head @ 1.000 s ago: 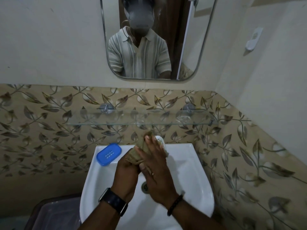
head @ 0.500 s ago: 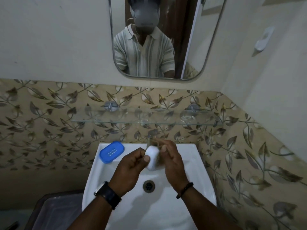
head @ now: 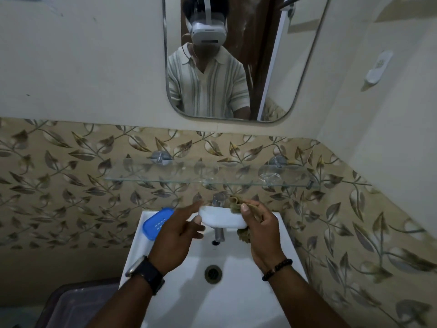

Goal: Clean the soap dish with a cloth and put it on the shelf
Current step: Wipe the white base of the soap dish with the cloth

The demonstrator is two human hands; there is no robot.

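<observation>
A white oval soap dish (head: 221, 217) is held level above the sink basin, just in front of the tap. My right hand (head: 260, 235) grips its right end together with a crumpled olive-brown cloth (head: 236, 202), thumb on the rim. My left hand (head: 176, 235) is at the dish's left end, with the fingers spread and the fingertips touching or nearly touching it. The glass shelf (head: 165, 177) hangs on the tiled wall just above the dish and hands.
A blue soap dish lid (head: 156, 222) lies on the sink's back left corner. The white sink (head: 212, 299) has a drain (head: 213, 273) and a chrome tap (head: 218, 233). A mirror (head: 295, 67) hangs above. A plastic bin (head: 78, 304) sits lower left.
The dish has turned from upright to level and risen toward the shelf. My left hand has loosened its grip and its fingers have spread. The cloth has moved to the dish's right end.
</observation>
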